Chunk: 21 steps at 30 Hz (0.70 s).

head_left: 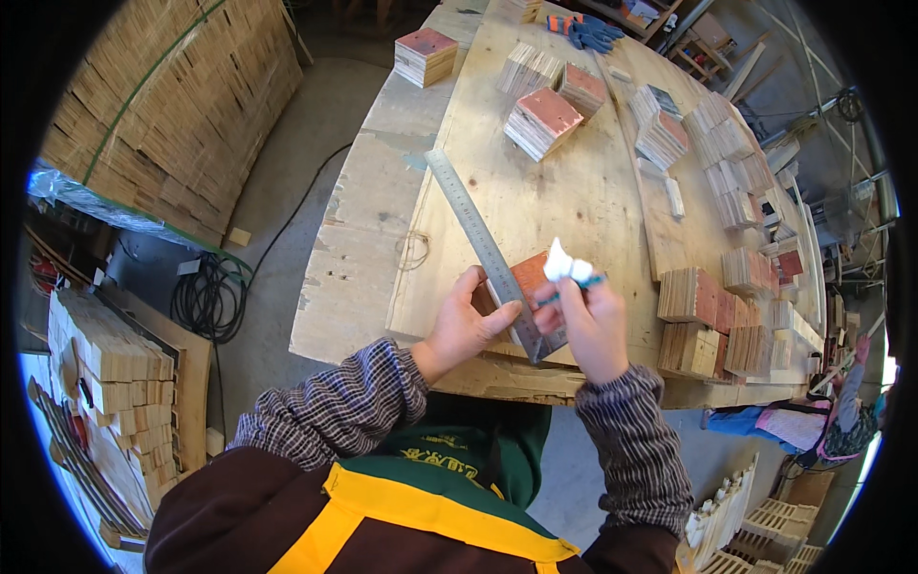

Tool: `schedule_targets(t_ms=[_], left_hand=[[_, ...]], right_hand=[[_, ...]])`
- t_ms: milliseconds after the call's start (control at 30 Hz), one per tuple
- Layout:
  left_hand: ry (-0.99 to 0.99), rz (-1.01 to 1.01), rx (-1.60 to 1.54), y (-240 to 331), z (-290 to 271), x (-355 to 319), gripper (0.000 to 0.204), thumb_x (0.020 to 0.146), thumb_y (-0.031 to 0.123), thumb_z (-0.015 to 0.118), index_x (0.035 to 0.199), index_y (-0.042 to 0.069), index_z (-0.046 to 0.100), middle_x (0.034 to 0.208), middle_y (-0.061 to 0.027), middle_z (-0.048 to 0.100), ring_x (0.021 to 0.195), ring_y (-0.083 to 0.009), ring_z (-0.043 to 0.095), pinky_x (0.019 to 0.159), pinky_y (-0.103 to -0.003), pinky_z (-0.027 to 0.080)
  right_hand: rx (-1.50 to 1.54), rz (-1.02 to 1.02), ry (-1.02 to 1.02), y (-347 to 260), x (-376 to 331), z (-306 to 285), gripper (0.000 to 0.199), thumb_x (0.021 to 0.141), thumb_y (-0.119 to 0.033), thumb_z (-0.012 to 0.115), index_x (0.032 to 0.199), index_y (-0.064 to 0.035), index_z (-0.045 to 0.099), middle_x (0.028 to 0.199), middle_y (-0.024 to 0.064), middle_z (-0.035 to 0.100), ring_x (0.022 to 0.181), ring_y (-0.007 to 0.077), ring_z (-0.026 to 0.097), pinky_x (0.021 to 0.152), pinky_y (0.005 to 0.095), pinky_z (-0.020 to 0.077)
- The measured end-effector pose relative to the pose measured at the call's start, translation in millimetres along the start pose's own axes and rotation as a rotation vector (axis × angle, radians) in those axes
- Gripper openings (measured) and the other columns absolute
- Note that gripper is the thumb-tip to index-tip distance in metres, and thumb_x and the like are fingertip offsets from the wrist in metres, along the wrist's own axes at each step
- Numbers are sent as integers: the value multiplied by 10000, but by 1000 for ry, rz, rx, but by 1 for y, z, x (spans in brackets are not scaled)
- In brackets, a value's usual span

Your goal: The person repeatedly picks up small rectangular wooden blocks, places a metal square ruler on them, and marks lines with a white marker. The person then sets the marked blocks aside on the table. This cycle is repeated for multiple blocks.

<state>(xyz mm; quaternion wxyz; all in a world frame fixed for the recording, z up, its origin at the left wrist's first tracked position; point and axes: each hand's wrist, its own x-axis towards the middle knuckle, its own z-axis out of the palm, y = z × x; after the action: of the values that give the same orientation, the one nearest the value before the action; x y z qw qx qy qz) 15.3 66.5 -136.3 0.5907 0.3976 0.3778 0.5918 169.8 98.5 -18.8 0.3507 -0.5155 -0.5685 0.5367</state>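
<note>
My left hand grips a steel carpenter's square, its thumb pressing the blade down and its fingers along the side of a red-topped plywood block. The long graduated blade lies across that block and points away to the far left; its short arm reaches the near table edge. In my closed right hand, just above the block, is a white and green marker, blurred and partly hidden by the fingers. Other red-topped plywood blocks sit farther off on the wooden worktable.
Stacked plywood blocks line the table's right side. Blue and orange gloves lie at its far end. A tall wrapped wood stack and coiled black cable are on the left floor. Another person is at far right.
</note>
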Motion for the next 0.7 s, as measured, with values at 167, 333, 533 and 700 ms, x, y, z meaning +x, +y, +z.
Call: schedule_targets(t_ms=[167, 333, 533, 700], left_hand=[[23, 7, -89, 0, 3, 0, 462, 847, 149, 758, 1189, -17, 495, 1133, -92, 587, 1053, -145, 555, 938, -307, 470], [48, 8, 20, -2, 1, 0, 455, 846, 152, 755, 1184, -14, 499, 1117, -82, 587, 1046, -139, 553, 930, -305, 470], [23, 14, -3, -1, 0, 1, 472, 852, 161, 751, 1204, -17, 492, 1133, -82, 585, 1052, -139, 551, 942, -308, 468], [22, -9, -12, 3, 1, 0, 498, 857, 147, 753, 1234, -26, 476, 1156, -82, 576, 1064, -140, 550, 958, -312, 464]], right_hand=[[-44, 50, -40, -5, 38, 10, 194, 1013, -120, 465, 979, 41, 568, 827, 91, 687, 567, 115, 629, 499, 251, 532], [-25, 63, -20, -1, 20, 4, 177, 1012, -127, 469, 1003, 22, 563, 802, 72, 673, 544, 103, 616, 471, 245, 524], [-122, 67, -43, -7, 42, 15, 178, 1004, -129, 482, 1002, 29, 563, 784, 82, 675, 545, 112, 618, 467, 248, 509], [-144, 89, -60, -13, 45, 17, 181, 989, -126, 489, 997, 38, 564, 743, 88, 671, 538, 119, 616, 466, 261, 503]])
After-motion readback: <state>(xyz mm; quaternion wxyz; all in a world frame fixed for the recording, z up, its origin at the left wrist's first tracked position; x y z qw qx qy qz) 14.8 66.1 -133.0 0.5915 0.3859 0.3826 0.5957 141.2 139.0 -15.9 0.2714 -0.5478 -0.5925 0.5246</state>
